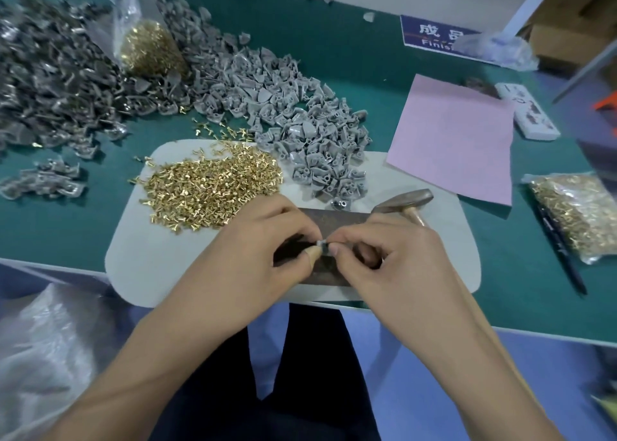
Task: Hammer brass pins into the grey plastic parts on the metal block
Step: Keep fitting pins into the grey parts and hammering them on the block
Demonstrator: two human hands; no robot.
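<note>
Two hands are meeting over the metal block (337,217), and we are looking down on them from above. Our left hand (257,253) is curling its fingers inward, with a tan finger cot on the thumb, and is pinching one small grey plastic part (323,244) between thumb and forefinger. Our right hand (397,260) is reaching in from the other side with thumb and forefinger closed against the same part, while its other fingers are lying loosely bent. Whether a pin is sitting between the right fingertips we cannot tell; the spot is too small and partly hidden.

The block is lying dark and flat on a pale grey mat (140,267) at the near edge of the green table (66,213), and the part is being held just above the block's middle. A hammer (409,201) is resting beside the block's far right corner, its head on the mat and its wooden handle running under our right hand.

A heap of loose brass pins (210,186) is spreading over the mat's far left. A large pile of grey plastic parts (293,120) is trailing from the table onto the mat's far side, and a darker heap of parts (50,83) is filling the far left. A pink sheet (457,140) is lying to the right, with a bag of brass pins (581,213) and a black pen (561,250) beyond it.
</note>
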